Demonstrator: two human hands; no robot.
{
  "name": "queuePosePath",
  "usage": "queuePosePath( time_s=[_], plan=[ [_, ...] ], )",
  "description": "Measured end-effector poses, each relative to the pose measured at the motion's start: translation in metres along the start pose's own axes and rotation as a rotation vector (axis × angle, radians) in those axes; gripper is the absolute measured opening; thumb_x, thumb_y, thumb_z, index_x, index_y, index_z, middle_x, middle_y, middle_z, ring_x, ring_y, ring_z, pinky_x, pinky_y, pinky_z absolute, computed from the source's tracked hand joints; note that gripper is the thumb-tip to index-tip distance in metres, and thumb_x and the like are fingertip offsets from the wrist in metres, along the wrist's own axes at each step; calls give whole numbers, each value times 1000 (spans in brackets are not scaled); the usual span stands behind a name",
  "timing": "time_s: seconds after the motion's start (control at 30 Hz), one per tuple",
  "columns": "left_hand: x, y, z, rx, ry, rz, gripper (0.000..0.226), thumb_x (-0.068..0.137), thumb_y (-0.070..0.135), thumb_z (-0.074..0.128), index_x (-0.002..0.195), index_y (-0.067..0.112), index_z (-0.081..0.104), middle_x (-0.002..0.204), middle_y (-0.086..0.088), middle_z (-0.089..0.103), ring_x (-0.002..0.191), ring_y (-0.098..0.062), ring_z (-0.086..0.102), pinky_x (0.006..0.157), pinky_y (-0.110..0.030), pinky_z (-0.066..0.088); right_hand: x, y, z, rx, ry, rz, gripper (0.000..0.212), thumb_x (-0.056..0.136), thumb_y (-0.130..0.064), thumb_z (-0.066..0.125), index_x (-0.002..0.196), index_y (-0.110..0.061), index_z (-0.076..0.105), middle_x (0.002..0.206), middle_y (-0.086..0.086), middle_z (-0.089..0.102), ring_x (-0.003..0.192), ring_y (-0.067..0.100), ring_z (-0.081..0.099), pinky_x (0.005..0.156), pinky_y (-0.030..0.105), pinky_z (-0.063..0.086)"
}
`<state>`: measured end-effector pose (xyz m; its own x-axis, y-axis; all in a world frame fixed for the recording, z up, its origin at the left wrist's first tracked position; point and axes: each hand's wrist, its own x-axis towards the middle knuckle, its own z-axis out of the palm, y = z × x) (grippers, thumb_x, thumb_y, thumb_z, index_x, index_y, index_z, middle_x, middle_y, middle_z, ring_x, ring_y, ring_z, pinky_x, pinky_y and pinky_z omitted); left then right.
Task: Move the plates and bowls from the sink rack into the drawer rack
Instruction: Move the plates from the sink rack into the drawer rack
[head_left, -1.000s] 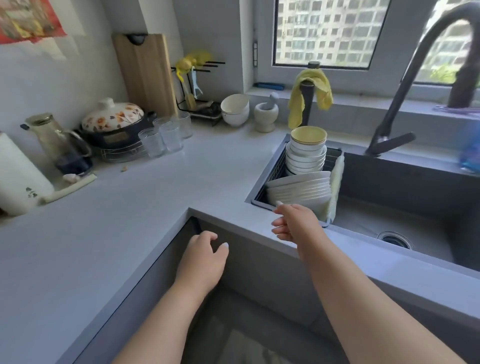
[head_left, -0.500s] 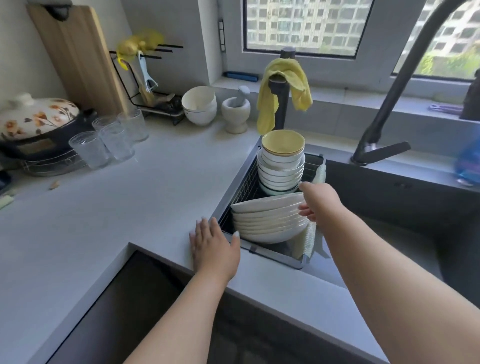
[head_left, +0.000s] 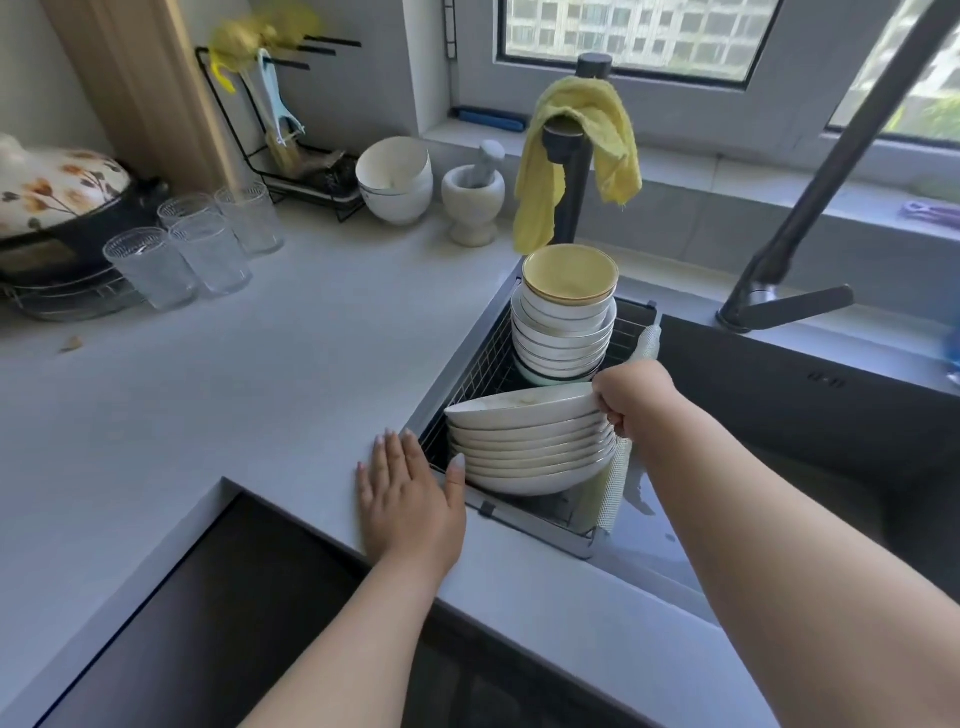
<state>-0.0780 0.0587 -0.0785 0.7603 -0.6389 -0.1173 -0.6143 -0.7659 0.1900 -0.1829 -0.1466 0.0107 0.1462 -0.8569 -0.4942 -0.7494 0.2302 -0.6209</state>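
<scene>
- The person's right hand (head_left: 631, 397) now pinches the right rim of the top plate in a stack of shallow white ceramic plates (head_left: 530, 447); half a second ago the same hand only hovered at that rim, fingers not yet closed.
- The top plate sits tilted, its right edge raised above the plates beneath, where before the pile lay more even. It looks as if the lift has just begun.
- The person's left hand (head_left: 410, 493) lies flat, fingers straight and spread, holding nothing, on the pale grey countertop (head_left: 208, 395) just beside the left edge of the dark wire sink rack (head_left: 540, 525). A second ago it was lower, at the counter's front edge.
- All the dishes are in the sink rack: the plate stack at the front, and behind it a tall stack of white bowls topped by a yellow-lined bowl (head_left: 569, 312).
- The drawer rack cannot be made out; only a dark opening (head_left: 208, 613) shows below the counter.
- Judged from this, no dish has been transferred yet.
</scene>
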Motion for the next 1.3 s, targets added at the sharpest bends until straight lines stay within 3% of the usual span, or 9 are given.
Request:
queuePosePath(
  time_s=[0.23,0.33,0.43,0.57,0.7,0.87,1.0,1.13,1.3],
  plan=[
    [2,-5,-5,-138,-22,-15,80,87,58,-9,154,13,-1,162,-1,-4,148,-13,-10,121,-36,-7,-9,-1,-14,250,2,26,28,76,11,34,54,-7,36,52,6,34,46,15,26,47,24,24],
    [6,-8,-10,-367,5,-39,77,90,55,-3,154,14,12,162,0,10,148,-12,1,121,-34,-4,-18,1,-23,338,-20,44,29,77,10,34,55,-8,34,53,7,31,45,15,22,48,23,21],
    [5,-5,-28,-694,93,-96,60,101,44,14,145,10,38,152,-7,37,142,-20,27,119,-36,16,-30,3,-31,408,-34,6,29,79,9,39,55,-6,35,52,7,31,43,15,22,49,22,23],
    [1,7,-61,-1013,143,-263,57,101,49,20,131,13,53,128,-6,59,112,-22,56,101,-36,40,-43,9,-37,471,-93,-119,31,81,7,45,55,-7,37,50,7,31,36,13,24,41,18,24],
    [2,18,-87,-1396,-193,-422,53,100,54,26,112,16,60,97,-8,70,77,-24,67,59,-32,50,-53,12,-34,484,-176,-235,29,81,8,45,55,-7,44,48,6,30,33,12,23,36,17,23],
    [-8,12,-97,-1649,-194,-459,35,102,36,37,119,15,60,101,-8,68,85,-26,65,70,-37,56,-66,6,-25,539,-271,-307,29,86,4,46,98,-9,69,45,2,31,33,10,24,34,16,23],
    [-16,-5,-109,-1769,-81,-432,36,104,36,33,123,18,57,111,-7,67,93,-24,66,57,-32,57,-76,-7,-8,574,-391,-379,26,93,-13,53,110,-24,68,47,-4,34,41,10,26,38,18,21],
    [-27,-28,-120,-1770,43,-458,39,103,41,31,122,21,59,110,-5,68,92,-23,65,64,-33,57,-93,-24,19,563,-558,-420,22,96,-30,49,105,-45,63,73,3,54,50,13,51,49,26,36],
    [-50,-60,-129,-1766,206,-511,35,103,40,30,109,27,62,105,-2,68,94,-23,65,74,-39,57,-116,-38,54,579,-781,-500,32,98,-35,45,129,-38,54,116,8,63,89,29,66,68,41,58]
  ],
)
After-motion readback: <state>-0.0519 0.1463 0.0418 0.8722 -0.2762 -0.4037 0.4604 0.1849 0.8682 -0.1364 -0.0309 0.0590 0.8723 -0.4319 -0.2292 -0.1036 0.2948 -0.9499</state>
